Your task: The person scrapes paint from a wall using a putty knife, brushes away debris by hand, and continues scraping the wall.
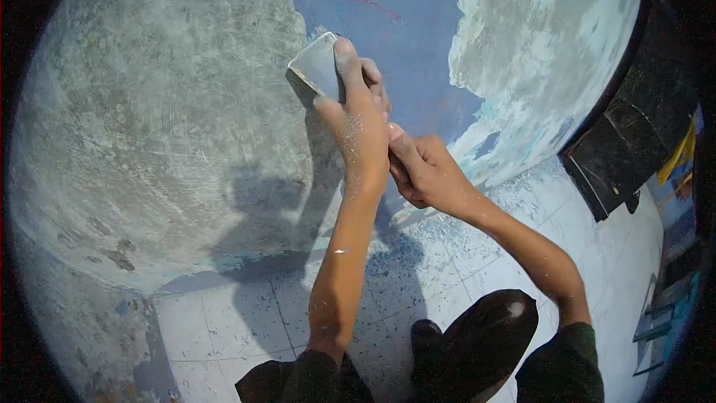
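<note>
Head view, left hand [359, 134] pressing flat metal scraper [316, 66], rough wall [149, 119]

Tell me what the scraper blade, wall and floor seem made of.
Scraper blade: likely thin metal, dull grey sheen, flat edge. Wall: seemingly cement plaster, rough grey, scratch-marked where blue paint is stripped. Floor: probably white ceramic tiles, shown by grid joints, dusted with flakes.

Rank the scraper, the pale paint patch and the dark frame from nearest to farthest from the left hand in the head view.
1. The scraper: under the left hand, touching its fingers.
2. The pale paint patch: on the wall, upper right.
3. The dark frame: at the far right edge.
</note>
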Tool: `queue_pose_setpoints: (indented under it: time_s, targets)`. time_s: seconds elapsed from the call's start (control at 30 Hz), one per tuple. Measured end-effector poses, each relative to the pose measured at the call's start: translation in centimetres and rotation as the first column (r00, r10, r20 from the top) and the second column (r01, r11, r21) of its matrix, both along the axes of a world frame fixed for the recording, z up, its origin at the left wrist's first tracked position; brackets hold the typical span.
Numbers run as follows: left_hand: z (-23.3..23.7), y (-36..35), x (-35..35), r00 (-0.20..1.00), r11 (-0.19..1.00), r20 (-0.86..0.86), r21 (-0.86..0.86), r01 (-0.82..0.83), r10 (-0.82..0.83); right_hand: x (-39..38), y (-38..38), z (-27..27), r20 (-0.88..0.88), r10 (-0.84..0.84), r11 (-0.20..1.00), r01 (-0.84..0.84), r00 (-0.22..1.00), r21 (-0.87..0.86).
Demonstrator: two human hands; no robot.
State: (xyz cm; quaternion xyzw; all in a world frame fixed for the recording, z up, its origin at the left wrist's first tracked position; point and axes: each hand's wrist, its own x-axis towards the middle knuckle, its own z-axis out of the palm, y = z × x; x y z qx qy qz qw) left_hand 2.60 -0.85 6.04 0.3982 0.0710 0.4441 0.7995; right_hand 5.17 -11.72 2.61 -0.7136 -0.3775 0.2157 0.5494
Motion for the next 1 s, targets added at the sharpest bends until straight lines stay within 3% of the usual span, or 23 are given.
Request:
queue_pose_setpoints:
  time_s: [0.13, 0.23, 0.27, 0.37, 0.4, 0.5, 0.53, 0.57, 0.63, 0.67, 0.77, 0.9, 1.0]
  targets:
    - [-0.6, -1.1, -0.3, 1.0, 0.999, 0.001, -0.051, -0.013, 0.013, -0.6, -0.8, -0.7, -0.039, 0.01, 1.0, -0.01, 0.999, 0.011]
    - [2.5, 0.6, 0.0, 0.982, 0.988, 0.109, -0.024, -0.151, 0.153, -0.3, 1.7, 2.2, 0.24, -0.051, 0.998, 0.039, 0.969, 0.054]
    - [2.8, 2.8, -0.3, 0.978, 0.996, 0.207, 0.094, -0.011, -0.008, -1.1, 2.8, 4.0, 0.145, -0.017, 0.995, 0.002, 0.989, 0.103]
    - [2.8, 2.5, -2.2, 0.997, 0.996, -0.047, 0.067, -0.06, 0.063, -2.3, 2.7, 3.3, 0.001, 0.029, 0.998, -0.029, 1.0, 0.06]
    - [0.9, 1.4, -1.1, 0.993, 0.994, 0.082, 0.061, -0.096, 0.091, -2.6, 1.8, 2.1, 0.059, -0.03, 0.999, 0.027, 0.998, 0.042]
    - [-1.9, -0.6, -0.7, 0.998, 1.0, -0.062, 0.018, 0.021, -0.019, -1.8, -0.9, -0.6, -0.084, -0.017, 0.999, 0.014, 0.996, -0.039]
    - [-0.4, 0.2, -1.5, 0.998, 0.999, -0.053, 0.031, 0.032, -0.03, -2.0, 0.1, 0.6, -0.14, 0.045, 0.999, -0.04, 0.989, 0.035]
    - [1.1, 1.1, -1.6, 0.998, 0.997, 0.022, 0.048, -0.059, 0.058, -2.2, 1.2, 2.0, -0.08, 0.038, 0.999, -0.035, 0.996, 0.037]
    - [3.0, 2.7, -2.8, 0.993, 1.0, 0.12, 0.002, 0.021, -0.021, -3.0, 3.0, 3.4, 0.022, 0.02, 0.999, -0.021, 1.0, 0.04]
    - [2.8, 2.7, -3.0, 0.994, 1.0, 0.106, 0.005, -0.007, 0.006, -3.2, 3.6, 3.0, 0.001, 0.06, 0.992, -0.06, 0.998, 0.107]
    - [0.6, 2.1, -3.5, 0.997, 0.998, 0.052, -0.027, -0.048, 0.05, -3.7, 2.5, 1.0, 0.08, 0.043, 0.998, -0.046, 0.996, 0.037]
    - [-1.9, 1.3, -2.6, 0.999, 0.997, -0.032, -0.072, -0.004, 0.001, -3.4, 1.1, -0.7, -0.104, 0.051, 0.999, -0.052, 0.993, 0.0]
    - [0.1, 2.1, -2.4, 0.995, 0.999, 0.095, -0.004, 0.041, -0.04, -3.4, 2.0, 1.2, 0.008, 0.0, 1.0, 0.0, 1.0, 0.014]
